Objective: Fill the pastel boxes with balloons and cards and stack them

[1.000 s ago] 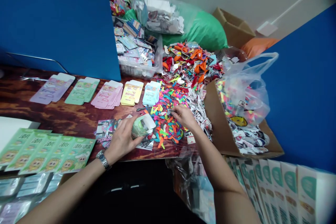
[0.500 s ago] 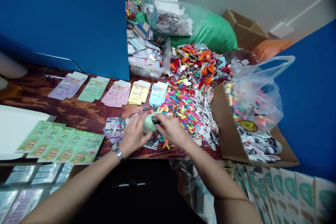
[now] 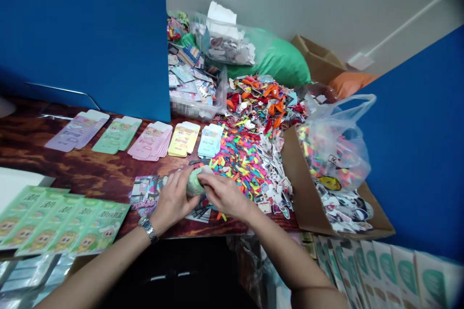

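Note:
My left hand [image 3: 176, 198], with a metal watch on its wrist, is wrapped round a small green paper packet [image 3: 194, 183]. The packet is bent into a rounded shape, and a white flap [image 3: 207, 170] shows at its upper end. Against that end my right hand [image 3: 224, 194] has its fingers pinched together; what lies between them is hidden. Beneath the hands are printed cards [image 3: 144, 194] with dark and purple patterns. Just right of my right hand spreads a pile of small bright-coloured pieces [image 3: 241, 157], beside white cut-out stickers [image 3: 274, 186].
Stacks of flat packets, purple [image 3: 68, 133], green [image 3: 115, 136], pink [image 3: 149, 142], yellow [image 3: 183, 140] and blue [image 3: 209, 141], line the table. Larger green packets [image 3: 99, 227] fan out at left. A cardboard box [image 3: 304, 193] stands right; plastic bins [image 3: 197, 111] stand behind.
The view has shifted, so the table sits lower and further left. The dark piece at my right fingers no longer shows; a white flap now shows at the packet's end.

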`<act>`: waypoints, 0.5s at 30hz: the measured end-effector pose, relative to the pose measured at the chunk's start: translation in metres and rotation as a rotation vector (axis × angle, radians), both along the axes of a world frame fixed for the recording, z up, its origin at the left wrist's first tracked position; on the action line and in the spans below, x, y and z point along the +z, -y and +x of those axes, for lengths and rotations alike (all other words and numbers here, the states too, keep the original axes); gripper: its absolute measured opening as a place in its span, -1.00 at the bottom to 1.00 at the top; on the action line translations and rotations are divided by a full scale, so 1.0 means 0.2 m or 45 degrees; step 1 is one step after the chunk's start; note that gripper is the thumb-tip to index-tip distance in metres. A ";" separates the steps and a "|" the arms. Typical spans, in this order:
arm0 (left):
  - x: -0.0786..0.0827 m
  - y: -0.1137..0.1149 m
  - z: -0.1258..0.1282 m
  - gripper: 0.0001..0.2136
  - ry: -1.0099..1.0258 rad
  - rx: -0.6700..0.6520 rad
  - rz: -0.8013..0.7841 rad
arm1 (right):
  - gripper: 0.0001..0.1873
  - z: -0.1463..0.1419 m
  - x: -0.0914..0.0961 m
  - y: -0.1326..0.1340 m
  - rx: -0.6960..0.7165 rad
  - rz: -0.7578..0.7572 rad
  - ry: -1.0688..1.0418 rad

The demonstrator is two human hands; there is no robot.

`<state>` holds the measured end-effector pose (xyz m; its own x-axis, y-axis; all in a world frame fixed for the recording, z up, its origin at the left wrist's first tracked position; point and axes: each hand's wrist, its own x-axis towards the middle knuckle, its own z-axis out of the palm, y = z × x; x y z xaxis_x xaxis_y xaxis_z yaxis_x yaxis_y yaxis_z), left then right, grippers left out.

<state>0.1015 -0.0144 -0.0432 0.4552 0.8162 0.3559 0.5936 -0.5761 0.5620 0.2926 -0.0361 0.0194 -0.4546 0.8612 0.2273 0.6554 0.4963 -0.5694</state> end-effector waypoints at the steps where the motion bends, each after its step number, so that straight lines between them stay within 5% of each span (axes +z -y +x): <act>1: -0.01 -0.01 0.00 -0.34 0.016 0.003 -0.013 | -0.66 0.02 0.01 -0.02 0.017 -0.014 -0.078; 4: -0.02 -0.03 -0.01 -0.31 0.048 0.017 -0.082 | -0.75 0.15 0.03 -0.13 -0.101 -0.017 -0.173; 9: -0.01 -0.03 -0.05 -0.31 0.055 0.018 -0.131 | -0.68 0.56 -0.04 -0.51 -0.830 -0.104 0.346; 15: -0.01 0.01 -0.06 -0.32 0.027 0.032 -0.085 | -0.67 0.90 -0.13 -0.92 -1.118 -0.180 0.653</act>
<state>0.0888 -0.0158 -0.0455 0.4274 0.8494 0.3097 0.5949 -0.5222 0.6110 0.4726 0.1477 -0.0059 0.3350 0.9407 0.0540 0.9359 -0.3255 -0.1345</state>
